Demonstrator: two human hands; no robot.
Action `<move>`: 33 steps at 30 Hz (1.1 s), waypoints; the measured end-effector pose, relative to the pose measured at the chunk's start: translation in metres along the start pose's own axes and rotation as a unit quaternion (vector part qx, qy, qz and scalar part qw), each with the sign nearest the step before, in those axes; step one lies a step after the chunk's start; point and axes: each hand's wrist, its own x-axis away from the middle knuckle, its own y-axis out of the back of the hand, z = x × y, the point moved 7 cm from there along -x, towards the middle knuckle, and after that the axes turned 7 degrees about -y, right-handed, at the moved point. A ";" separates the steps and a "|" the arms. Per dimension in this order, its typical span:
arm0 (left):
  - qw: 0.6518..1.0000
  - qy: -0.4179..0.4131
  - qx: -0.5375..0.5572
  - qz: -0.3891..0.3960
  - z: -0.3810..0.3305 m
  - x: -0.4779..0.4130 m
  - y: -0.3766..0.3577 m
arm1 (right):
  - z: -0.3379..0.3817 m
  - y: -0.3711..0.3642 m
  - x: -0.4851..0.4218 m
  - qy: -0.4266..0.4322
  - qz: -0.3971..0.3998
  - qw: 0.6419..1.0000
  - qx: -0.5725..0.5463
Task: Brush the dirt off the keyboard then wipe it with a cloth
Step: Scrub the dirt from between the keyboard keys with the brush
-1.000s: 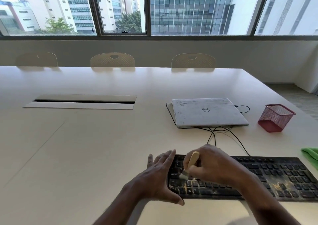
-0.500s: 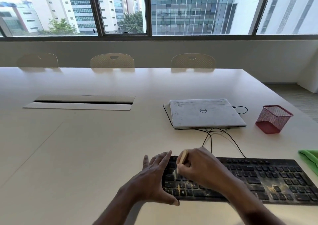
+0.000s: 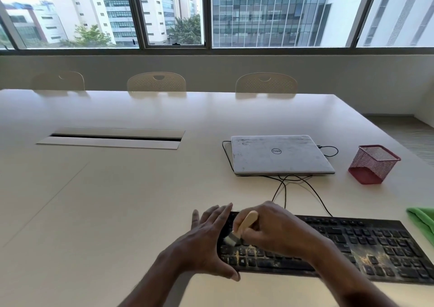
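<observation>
Beside laptop (image 3: 279,154), red mesh cup (image 3: 373,163), brush (image 3: 242,229) on keyboard (image 3: 352,243)

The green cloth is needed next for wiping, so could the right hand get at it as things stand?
Probably yes: the green cloth lies on the right hand's own side, past the keyboard's right end, with nothing standing between. But that hand grips the brush, which would have to go down first.
</observation>
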 end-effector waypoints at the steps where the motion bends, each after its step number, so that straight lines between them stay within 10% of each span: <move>1: 1.000 0.001 -0.001 0.001 -0.001 -0.001 0.000 | -0.001 0.000 0.002 0.001 0.008 1.000 0.011; 13: 1.000 0.002 -0.017 0.002 -0.004 -0.003 0.000 | -0.019 0.017 0.010 0.000 0.040 0.998 0.045; 28: 0.998 -0.011 -0.056 0.026 -0.021 -0.015 0.000 | -0.023 0.020 0.002 -0.018 -0.100 0.995 0.024; 33: 0.998 -0.006 -0.053 0.032 -0.022 -0.015 0.001 | -0.017 0.002 0.005 -0.001 -0.020 1.000 0.005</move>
